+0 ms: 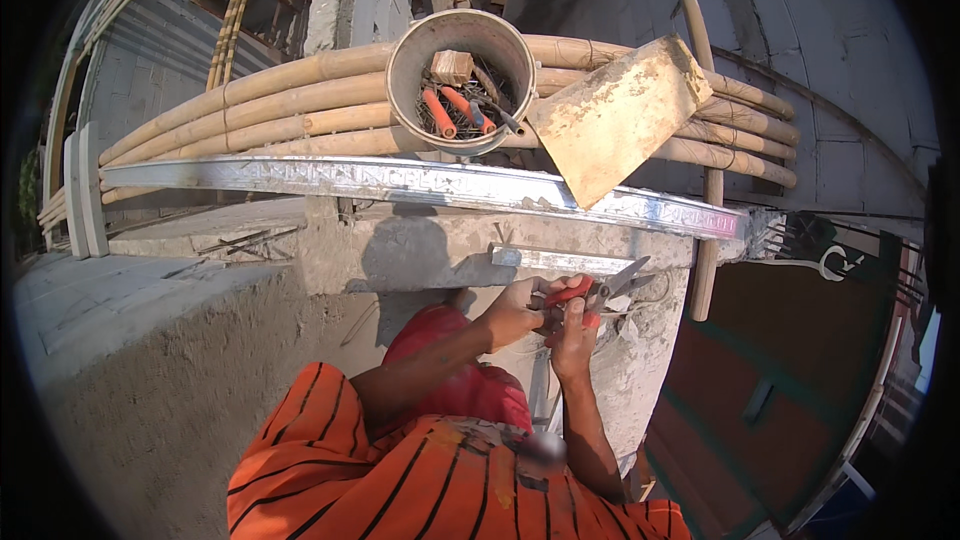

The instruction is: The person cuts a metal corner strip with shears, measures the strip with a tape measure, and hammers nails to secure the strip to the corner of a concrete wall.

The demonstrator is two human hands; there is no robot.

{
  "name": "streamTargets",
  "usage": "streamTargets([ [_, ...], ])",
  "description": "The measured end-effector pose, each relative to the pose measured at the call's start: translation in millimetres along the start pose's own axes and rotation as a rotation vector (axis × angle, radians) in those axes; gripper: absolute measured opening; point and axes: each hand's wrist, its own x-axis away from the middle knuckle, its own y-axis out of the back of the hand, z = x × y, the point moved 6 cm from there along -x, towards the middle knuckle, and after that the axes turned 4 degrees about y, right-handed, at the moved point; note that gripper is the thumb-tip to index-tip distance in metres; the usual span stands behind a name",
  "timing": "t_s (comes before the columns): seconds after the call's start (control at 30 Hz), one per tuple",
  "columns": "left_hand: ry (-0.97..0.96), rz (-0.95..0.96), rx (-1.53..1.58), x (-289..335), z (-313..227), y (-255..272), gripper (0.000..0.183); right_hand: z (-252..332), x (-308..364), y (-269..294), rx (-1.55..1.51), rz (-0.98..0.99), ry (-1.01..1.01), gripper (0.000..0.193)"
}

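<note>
A pair of red-handled snips [600,292] is between my two hands, its metal blades pointing up and to the right. My left hand [515,315] is closed on one red handle. My right hand [573,342] grips the other handle from the near side. Just beyond the blades lies a short silvery metal strip [560,259] on the concrete ledge [400,245]. I cannot tell whether the blades touch it. Farther away, a long silvery metal channel [430,180] with a raised pattern runs from left to right.
Lashed bamboo poles [300,105] stretch behind the channel. On them stand a bucket [405,65] with orange-handled tools, a wood block and nails, and a worn tan board [625,105]. An upright-lying pole [706,270] crosses at the right. A lower brown surface [770,350] drops away beyond the ledge.
</note>
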Motion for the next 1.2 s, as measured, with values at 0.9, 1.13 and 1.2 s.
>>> streamTargets([
  [0.9,-0.339,0.136,-0.26,5.9,-33.6,23.8,0.052,-2.5,-41.6,-24.3,-0.352,-0.293,-0.149,0.037],
  [1.13,-0.472,0.042,-0.176,23.7,-47.6,14.0,0.044,22.9,-46.5,-38.8,-0.133,-0.041,-0.155,0.037],
  [1.2,-0.41,0.01,-0.35,20.3,-47.4,14.2,0.044,39.5,-70.2,-37.6,0.21,0.034,-0.245,0.026],
])
